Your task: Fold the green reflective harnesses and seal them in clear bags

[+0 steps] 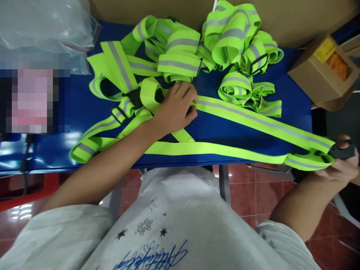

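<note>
A neon-yellow reflective strap (253, 119) with a grey stripe stretches across the blue table to the right. My left hand (181, 103) is closed on its near-middle end, fingers curled over the band. Past the table's right edge, my right hand (341, 165) grips the strap's other end at a black buckle (341, 149); some of its fingers are hidden. A second length of the band runs back along the front edge, looping at the right hand. Beside my left forearm lies a black slider (119, 115) on a loose loop.
Rolled and bunched reflective straps (233, 30) lie along the back of the blue table (295, 82). Clear plastic bags (47, 26) sit at the back left. An open cardboard box (323, 71) with something orange inside stands at the right.
</note>
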### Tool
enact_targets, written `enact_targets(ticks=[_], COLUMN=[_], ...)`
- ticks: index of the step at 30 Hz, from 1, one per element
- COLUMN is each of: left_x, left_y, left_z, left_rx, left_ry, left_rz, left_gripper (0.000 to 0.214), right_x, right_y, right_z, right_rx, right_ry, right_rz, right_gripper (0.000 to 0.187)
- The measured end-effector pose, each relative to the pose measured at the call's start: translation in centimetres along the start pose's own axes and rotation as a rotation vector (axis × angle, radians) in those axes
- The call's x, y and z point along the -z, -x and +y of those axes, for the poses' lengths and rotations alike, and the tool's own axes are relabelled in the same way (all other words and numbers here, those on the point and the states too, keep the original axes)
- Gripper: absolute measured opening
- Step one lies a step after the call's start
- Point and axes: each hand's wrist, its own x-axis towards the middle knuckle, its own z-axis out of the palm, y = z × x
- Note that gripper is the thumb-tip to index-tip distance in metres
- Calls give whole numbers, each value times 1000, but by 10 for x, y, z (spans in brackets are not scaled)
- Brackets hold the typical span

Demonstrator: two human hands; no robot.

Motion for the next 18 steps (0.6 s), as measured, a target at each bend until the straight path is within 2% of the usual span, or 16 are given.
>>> enact_targets(ticks=[3, 6, 11, 15, 18], left_x=[-1, 0, 8, 12, 11], left_y=[0, 0, 0, 2, 1], left_z=[-1, -1, -4, -11, -13], left_rx=[5, 8, -57, -88, -91], left_ry=[16, 41, 70, 122, 150], left_rz=[-10, -14, -36, -82, -91], left_gripper=[21, 23, 24, 27, 26], right_x=[0, -17, -43, -38, -35], right_y=[2, 4, 2, 0, -5], right_z=[-3, -9, -23, -32, -29], right_rx=[-69, -154, -165, -227, -254], right_ry=[12, 47, 22, 25, 71], right_rz=[132, 231, 174, 215, 199], right_gripper=[48, 39, 38, 39, 41])
